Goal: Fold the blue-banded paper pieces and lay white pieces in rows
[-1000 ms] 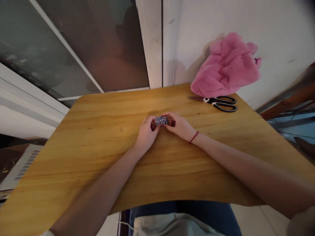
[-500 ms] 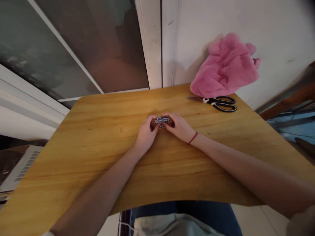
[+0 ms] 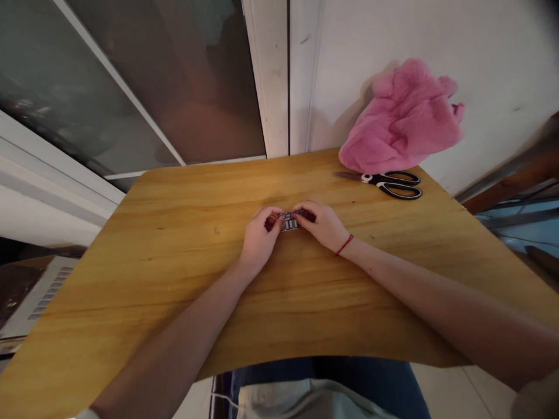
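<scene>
Between both hands, just above or on the middle of the wooden table (image 3: 174, 233), is a small blue-and-white patterned block (image 3: 289, 223). Its near face shows white rectangles outlined in dark blue, and a thin patterned edge shows above it. My left hand (image 3: 261, 233) pinches the left end with thumb and fingers. At the opposite end, my right hand (image 3: 323, 226) grips it the same way, a red string bracelet (image 3: 345, 244) round the wrist. Fingers hide both ends of the block, so its full shape cannot be made out.
Scissors (image 3: 384, 181) with black-and-white handles lie at the back right, blades pointing left. Behind them a pink plush cloth (image 3: 402, 122) leans against the white wall (image 3: 493, 70). A glass-panelled door (image 3: 183, 87) stands beyond the back left edge.
The block has turned or folded between my fingers: a maze-like patterned face has given way to one with upright white rectangles. Both hands stay in nearly the same place.
</scene>
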Demonstrator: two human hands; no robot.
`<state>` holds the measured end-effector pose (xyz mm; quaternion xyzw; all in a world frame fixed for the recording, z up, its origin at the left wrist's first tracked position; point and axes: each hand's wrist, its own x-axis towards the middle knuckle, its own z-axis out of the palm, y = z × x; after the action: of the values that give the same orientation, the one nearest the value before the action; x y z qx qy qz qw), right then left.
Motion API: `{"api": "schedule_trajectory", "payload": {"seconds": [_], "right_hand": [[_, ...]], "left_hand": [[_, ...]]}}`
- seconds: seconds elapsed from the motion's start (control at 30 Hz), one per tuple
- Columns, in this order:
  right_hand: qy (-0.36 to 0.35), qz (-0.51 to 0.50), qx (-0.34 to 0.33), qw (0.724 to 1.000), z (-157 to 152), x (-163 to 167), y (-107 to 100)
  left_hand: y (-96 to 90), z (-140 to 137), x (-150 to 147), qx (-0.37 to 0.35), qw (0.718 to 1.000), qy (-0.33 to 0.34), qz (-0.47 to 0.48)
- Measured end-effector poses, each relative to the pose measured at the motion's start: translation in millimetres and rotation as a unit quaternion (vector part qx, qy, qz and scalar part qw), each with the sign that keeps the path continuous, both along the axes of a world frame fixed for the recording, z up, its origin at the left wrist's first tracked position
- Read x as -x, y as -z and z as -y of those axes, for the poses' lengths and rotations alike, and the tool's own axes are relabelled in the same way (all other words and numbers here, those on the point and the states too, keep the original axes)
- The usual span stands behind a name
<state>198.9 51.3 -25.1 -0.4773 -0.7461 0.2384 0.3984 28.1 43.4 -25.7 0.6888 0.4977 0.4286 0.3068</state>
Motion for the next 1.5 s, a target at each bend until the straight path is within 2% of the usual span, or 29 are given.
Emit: {"api": "schedule_trajectory", "payload": {"seconds": [0.33,0.63,0.73,0.87,1.1,1.27,1.5], "right_hand": [[0.017,-0.073,0.051,0.996,-4.5,-1.1,6.2],[-0.006,-0.047,0.048,0.998,-2.0,-1.0,2.0],[-0.020,-0.011,0.047,0.999,-0.3,0.1,-0.1],[-0.008,0.019,0.045,0.999,0.2,1.2,0.3],[0.002,0.018,0.031,0.999,0.0,0.9,1.0],[0.008,0.008,0.030,1.000,-0.7,1.3,0.2],[0.013,-0.022,0.030,0.999,-2.3,0.0,2.5]], "left_hand": [[-1.7,0.4,-1.4,0.075,0.990,-0.006,0.121],[4.8,-3.7,0.1,0.122,0.977,0.018,0.172],[2.9,-2.6,0.0,0.109,0.985,0.016,0.130],[0.2,0.9,-0.5,0.026,0.999,-0.029,0.006],[-0.1,5.3,0.5,-0.122,0.980,-0.013,-0.156],[1.3,4.2,1.3,-0.117,0.979,-0.031,-0.166],[4.1,2.9,-0.5,-0.106,0.987,0.006,-0.120]]}}
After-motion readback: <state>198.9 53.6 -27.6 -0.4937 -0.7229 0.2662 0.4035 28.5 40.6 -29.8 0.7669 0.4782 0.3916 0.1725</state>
